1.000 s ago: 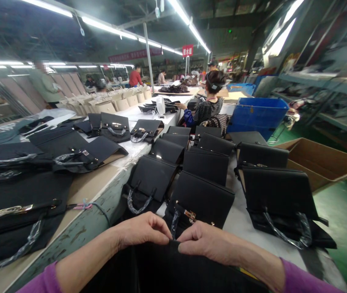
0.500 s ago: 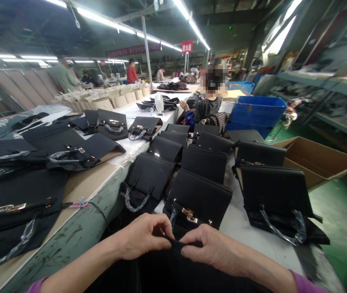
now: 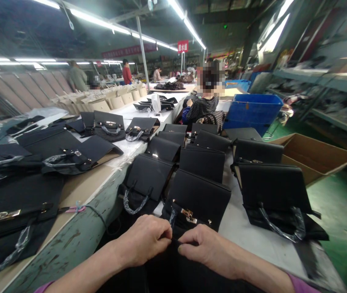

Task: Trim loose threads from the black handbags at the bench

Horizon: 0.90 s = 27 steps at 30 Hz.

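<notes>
At the bottom centre, my left hand (image 3: 144, 240) and my right hand (image 3: 208, 246) face each other, fingertips a short gap apart. Both pinch the upper edge of black fabric (image 3: 173, 270), which hangs down below them in dark shadow. Whether this cloth belongs to a bag cannot be made out. Just beyond my fingers lies a black handbag (image 3: 199, 191) with a gold clasp (image 3: 188, 215) and a plastic-wrapped handle, its lower part hidden by my hands. Left of it is another black handbag (image 3: 149, 177), its wrapped handle (image 3: 137, 205) hanging toward me.
Several more black handbags cover the white table ahead; one (image 3: 273, 191) stands at the right. On the left bench (image 3: 78, 183) lie further black bags. A cardboard box (image 3: 323, 162) and a blue bin (image 3: 253, 112) stand at the right. A seated person (image 3: 204, 108) works ahead.
My left fingers have curled in more closely on the fabric edge, while the right hand keeps its pinch. The view has shifted slightly. The seated person's raised hand has drawn in.
</notes>
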Each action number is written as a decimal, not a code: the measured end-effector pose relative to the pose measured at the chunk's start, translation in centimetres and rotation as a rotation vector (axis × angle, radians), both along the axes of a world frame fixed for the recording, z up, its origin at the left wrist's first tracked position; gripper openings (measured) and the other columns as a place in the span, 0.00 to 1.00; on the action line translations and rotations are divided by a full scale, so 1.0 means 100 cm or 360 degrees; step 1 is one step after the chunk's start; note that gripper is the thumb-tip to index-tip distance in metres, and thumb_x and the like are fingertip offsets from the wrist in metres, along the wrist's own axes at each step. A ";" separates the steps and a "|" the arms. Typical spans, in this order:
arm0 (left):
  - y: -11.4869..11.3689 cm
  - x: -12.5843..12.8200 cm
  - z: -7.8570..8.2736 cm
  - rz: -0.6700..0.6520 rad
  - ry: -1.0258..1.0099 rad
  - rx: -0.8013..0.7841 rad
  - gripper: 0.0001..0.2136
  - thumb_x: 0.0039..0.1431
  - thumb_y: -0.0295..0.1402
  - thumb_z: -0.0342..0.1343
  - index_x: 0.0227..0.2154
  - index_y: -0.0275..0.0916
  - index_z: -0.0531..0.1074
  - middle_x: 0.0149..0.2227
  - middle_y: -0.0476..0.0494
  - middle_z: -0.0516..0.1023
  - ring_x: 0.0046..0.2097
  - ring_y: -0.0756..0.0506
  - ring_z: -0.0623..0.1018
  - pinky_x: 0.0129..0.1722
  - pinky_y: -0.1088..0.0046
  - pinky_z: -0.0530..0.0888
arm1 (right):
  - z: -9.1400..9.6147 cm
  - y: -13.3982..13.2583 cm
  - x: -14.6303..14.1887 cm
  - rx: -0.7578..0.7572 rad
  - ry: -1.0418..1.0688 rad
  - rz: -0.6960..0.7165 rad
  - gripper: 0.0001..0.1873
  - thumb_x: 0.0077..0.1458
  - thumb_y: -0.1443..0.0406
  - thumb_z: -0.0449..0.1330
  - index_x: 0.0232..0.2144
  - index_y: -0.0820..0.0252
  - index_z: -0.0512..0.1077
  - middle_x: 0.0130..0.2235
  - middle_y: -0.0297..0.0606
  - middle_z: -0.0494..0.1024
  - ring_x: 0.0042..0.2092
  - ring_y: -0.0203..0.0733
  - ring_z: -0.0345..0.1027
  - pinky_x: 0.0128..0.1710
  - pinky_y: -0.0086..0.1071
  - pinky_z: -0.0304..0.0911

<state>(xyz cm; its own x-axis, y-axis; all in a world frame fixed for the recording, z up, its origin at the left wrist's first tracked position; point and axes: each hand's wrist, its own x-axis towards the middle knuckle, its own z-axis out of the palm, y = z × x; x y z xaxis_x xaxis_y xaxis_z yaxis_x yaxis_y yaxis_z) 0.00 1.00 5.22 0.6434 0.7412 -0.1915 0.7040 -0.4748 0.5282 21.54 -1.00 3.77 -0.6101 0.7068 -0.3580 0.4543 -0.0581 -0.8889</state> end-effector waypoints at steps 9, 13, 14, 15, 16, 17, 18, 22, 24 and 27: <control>0.006 0.004 0.003 -0.0112 0.0083 -0.0042 0.04 0.50 0.28 0.55 0.28 0.41 0.75 0.27 0.52 0.78 0.29 0.50 0.75 0.29 0.79 0.64 | -0.007 0.002 0.001 -0.0043 0.0065 -0.0067 0.15 0.54 0.65 0.55 0.17 0.59 0.59 0.19 0.25 0.54 0.22 0.30 0.45 0.20 0.28 0.42; 0.008 0.004 0.007 -0.0150 0.0060 -0.0157 0.04 0.49 0.28 0.56 0.28 0.40 0.75 0.25 0.53 0.77 0.27 0.51 0.73 0.28 0.80 0.64 | -0.009 0.003 0.001 -0.0129 0.0086 -0.0112 0.14 0.52 0.65 0.55 0.17 0.59 0.60 0.19 0.25 0.54 0.22 0.30 0.44 0.19 0.29 0.41; 0.008 0.003 0.007 -0.0153 0.0050 -0.0182 0.04 0.50 0.28 0.56 0.28 0.40 0.75 0.25 0.54 0.76 0.27 0.52 0.73 0.28 0.80 0.63 | -0.009 0.003 0.000 -0.0149 0.0091 -0.0117 0.14 0.52 0.65 0.55 0.17 0.59 0.60 0.19 0.25 0.54 0.22 0.30 0.44 0.19 0.29 0.41; 0.008 0.003 0.006 -0.0149 0.0038 -0.0204 0.04 0.50 0.28 0.56 0.29 0.40 0.75 0.26 0.54 0.76 0.27 0.52 0.72 0.28 0.80 0.63 | -0.009 0.002 0.000 -0.0160 0.0103 -0.0119 0.14 0.52 0.65 0.55 0.17 0.59 0.60 0.19 0.25 0.54 0.22 0.30 0.45 0.19 0.29 0.41; 0.008 0.002 0.006 -0.0138 0.0024 -0.0224 0.04 0.50 0.28 0.56 0.30 0.41 0.75 0.26 0.54 0.76 0.28 0.52 0.72 0.28 0.81 0.63 | -0.009 0.002 0.001 -0.0159 0.0120 -0.0119 0.13 0.52 0.65 0.55 0.18 0.59 0.61 0.19 0.25 0.54 0.22 0.30 0.45 0.20 0.29 0.41; 0.008 0.001 0.004 -0.0114 0.0007 -0.0245 0.05 0.51 0.28 0.56 0.30 0.41 0.75 0.27 0.54 0.76 0.28 0.52 0.72 0.28 0.81 0.63 | -0.009 0.002 0.001 -0.0154 0.0135 -0.0119 0.13 0.52 0.65 0.56 0.18 0.59 0.61 0.19 0.25 0.54 0.22 0.30 0.45 0.20 0.29 0.41; 0.007 0.000 0.003 -0.0079 -0.0011 -0.0265 0.05 0.51 0.28 0.57 0.31 0.41 0.75 0.28 0.54 0.77 0.29 0.51 0.73 0.29 0.81 0.63 | -0.009 0.001 0.001 -0.0150 0.0145 -0.0114 0.13 0.52 0.65 0.56 0.18 0.59 0.61 0.19 0.25 0.55 0.22 0.30 0.45 0.20 0.29 0.41; 0.005 -0.001 0.000 0.0054 -0.0059 -0.0282 0.05 0.52 0.29 0.59 0.33 0.42 0.75 0.32 0.54 0.78 0.35 0.50 0.75 0.33 0.80 0.65 | -0.010 0.001 0.003 -0.0124 0.0109 -0.0093 0.13 0.53 0.64 0.56 0.19 0.59 0.62 0.20 0.25 0.56 0.23 0.31 0.47 0.20 0.28 0.43; 0.004 0.000 -0.002 0.0068 -0.0086 -0.0267 0.05 0.53 0.29 0.59 0.33 0.42 0.76 0.32 0.53 0.79 0.36 0.49 0.76 0.35 0.79 0.66 | -0.011 0.002 0.004 -0.0080 0.0091 -0.0081 0.13 0.54 0.64 0.56 0.19 0.59 0.63 0.20 0.25 0.56 0.23 0.31 0.47 0.21 0.28 0.44; 0.004 0.002 -0.004 0.0074 -0.0117 -0.0250 0.06 0.53 0.27 0.57 0.32 0.41 0.78 0.31 0.52 0.80 0.35 0.49 0.77 0.35 0.79 0.66 | -0.011 0.003 0.005 -0.0010 0.0077 -0.0043 0.13 0.54 0.64 0.56 0.19 0.60 0.64 0.20 0.25 0.56 0.23 0.30 0.48 0.21 0.27 0.45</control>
